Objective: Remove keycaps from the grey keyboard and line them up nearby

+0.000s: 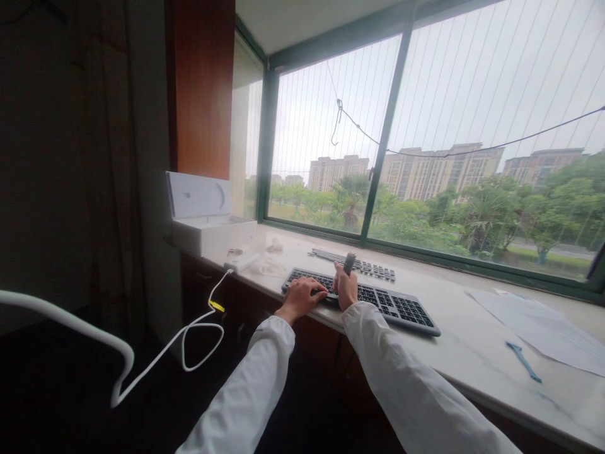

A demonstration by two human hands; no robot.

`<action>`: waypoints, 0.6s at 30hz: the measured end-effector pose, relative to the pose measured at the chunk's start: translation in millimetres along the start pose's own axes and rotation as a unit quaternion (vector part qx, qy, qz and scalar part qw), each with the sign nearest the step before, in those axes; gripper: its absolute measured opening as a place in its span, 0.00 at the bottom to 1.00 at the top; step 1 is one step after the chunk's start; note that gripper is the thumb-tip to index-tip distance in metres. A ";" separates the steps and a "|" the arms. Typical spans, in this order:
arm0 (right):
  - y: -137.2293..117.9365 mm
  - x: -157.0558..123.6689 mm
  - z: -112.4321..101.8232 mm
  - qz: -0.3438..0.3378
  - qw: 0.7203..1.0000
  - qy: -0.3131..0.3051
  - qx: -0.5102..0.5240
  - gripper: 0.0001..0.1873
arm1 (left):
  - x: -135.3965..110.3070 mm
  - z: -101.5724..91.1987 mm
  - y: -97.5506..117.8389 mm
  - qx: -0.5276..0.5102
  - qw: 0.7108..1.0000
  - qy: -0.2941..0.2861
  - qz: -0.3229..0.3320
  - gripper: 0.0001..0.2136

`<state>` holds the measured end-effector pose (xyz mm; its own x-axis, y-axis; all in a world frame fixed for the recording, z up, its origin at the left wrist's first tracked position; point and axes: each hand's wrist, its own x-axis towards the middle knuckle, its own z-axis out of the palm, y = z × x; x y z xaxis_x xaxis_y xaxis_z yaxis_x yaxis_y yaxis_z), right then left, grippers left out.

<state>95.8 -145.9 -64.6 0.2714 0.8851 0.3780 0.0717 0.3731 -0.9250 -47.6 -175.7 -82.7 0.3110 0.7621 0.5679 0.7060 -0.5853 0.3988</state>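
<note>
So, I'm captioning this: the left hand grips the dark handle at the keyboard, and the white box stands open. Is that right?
Not the left hand: the head view shows the right hand gripping the dark handle at the keyboard. The white box does stand open.

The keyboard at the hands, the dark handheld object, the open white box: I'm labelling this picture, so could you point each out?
Keyboard (388, 304): head view, on its keys, right of the hands.
Dark handheld object (350, 261): head view, on its upper end.
Open white box (212, 239): head view, on its front wall.
</note>
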 end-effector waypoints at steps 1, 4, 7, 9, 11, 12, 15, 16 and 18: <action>0.0 -1.6 0.5 -0.013 1.000 -0.004 -0.012 0.24 | 0.0 -0.1 0.0 0.002 1.000 -0.002 0.000 0.11; -0.9 -7.6 1.6 -0.078 0.993 -0.038 -0.082 0.25 | 0.5 -0.2 -0.6 0.011 1.000 -0.010 0.007 0.12; -3.0 -15.3 2.3 -0.153 0.972 -0.086 -0.156 0.26 | 1.5 0.5 -2.8 0.040 0.999 -0.015 0.014 0.12; -4.5 -20.1 2.9 -0.195 0.957 -0.103 -0.186 0.25 | 1.9 1.2 -4.6 0.067 0.997 -0.021 0.019 0.13; -5.4 -23.6 3.2 -0.228 0.947 -0.104 -0.203 0.25 | 2.0 1.8 -6.0 0.080 0.996 -0.028 0.029 0.12; -5.5 -24.7 3.1 -0.239 0.943 -0.099 -0.209 0.25 | 1.9 2.0 -6.5 0.080 0.996 -0.030 0.033 0.12; -4.7 -26.0 2.0 -0.252 0.939 -0.084 -0.219 0.24 | 1.8 2.2 -7.2 0.069 0.996 -0.033 0.037 0.13; -4.1 -26.1 1.4 -0.254 0.939 -0.080 -0.218 0.25 | 2.0 2.2 -7.3 0.065 0.997 -0.035 0.035 0.13; -3.0 -26.3 0.5 -0.258 0.938 -0.074 -0.219 0.25 | 2.5 2.1 -7.4 0.061 0.997 -0.041 0.031 0.13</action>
<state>88.0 -170.2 -71.7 -0.0414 0.6597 0.7504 0.5524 0.6409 -0.5330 -50.7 -168.9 -85.7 0.4045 0.7487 0.5252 0.7546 -0.5977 0.2709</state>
